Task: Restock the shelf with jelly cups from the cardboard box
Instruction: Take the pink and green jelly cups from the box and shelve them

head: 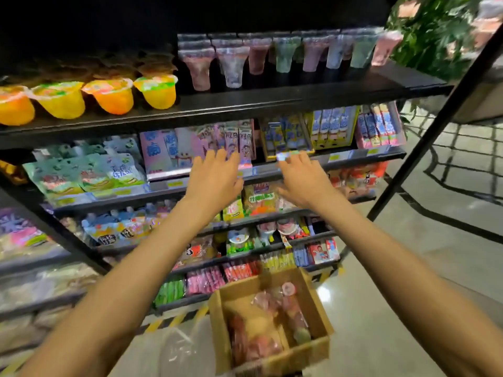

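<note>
Plastic is held by neither hand: the left hand (215,175) and the right hand (302,180) are stretched forward side by side, palms down and fingers loosely spread, both empty, in front of the second shelf edge (340,159). Well below them, on the floor, the cardboard box (275,361) is seen open. The jelly cups (272,303) are lying loose in it, pinkish and red under clear film, though their exact shape is hidden by blur. Above the hands, the top shelf (245,104) is lined with tall cups (285,54) in pale pink, purple and blue-green, narrow at the foot and wide at the rim. Each cup is judged light but thin-walled and slick, with a sealed top that is easily dented. It is best taken round the upper wall just beneath the rim, and not squeezed.
</note>
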